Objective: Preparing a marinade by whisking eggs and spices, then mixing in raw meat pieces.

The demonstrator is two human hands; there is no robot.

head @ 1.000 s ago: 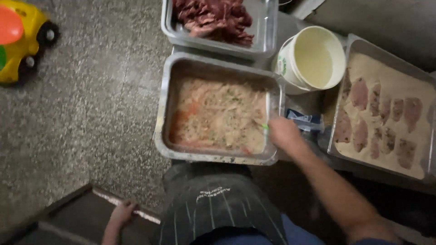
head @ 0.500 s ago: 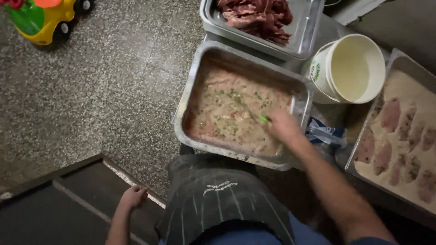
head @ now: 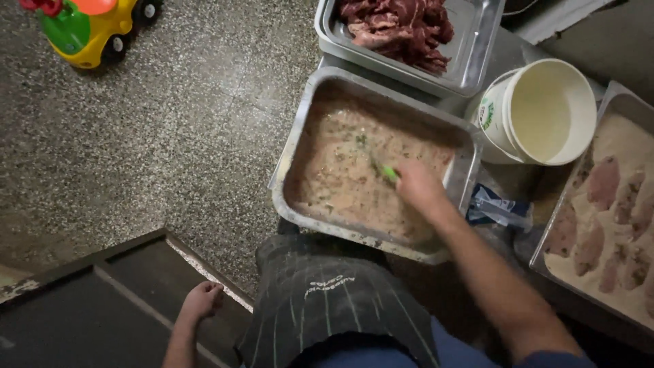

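Note:
My right hand (head: 417, 184) is over the steel pan (head: 294, 146) of pale herb-flecked mixture (head: 347, 177), closed on a utensil with a green handle (head: 388, 172) whose tip dips into the mix. My left hand (head: 201, 300) rests far down at the lower left, fingers curled on the edge of a dark step (head: 102, 300), holding nothing I can make out. A dark striped apron (head: 334, 300) covers my knee below the pan.
A steel tray of raw red meat (head: 402, 24) sits behind the pan. A white bucket (head: 541, 109) stands to the right, then a tray of breaded cutlets (head: 606, 211). A blue-and-white packet (head: 497, 204) lies between. A yellow toy car (head: 92, 27) stands on the speckled floor.
My right hand has moved left and deeper into the pan, sweeping the green-handled utensil through the mixture. The view has shifted, so everything sits further right. My left hand has stayed on the step.

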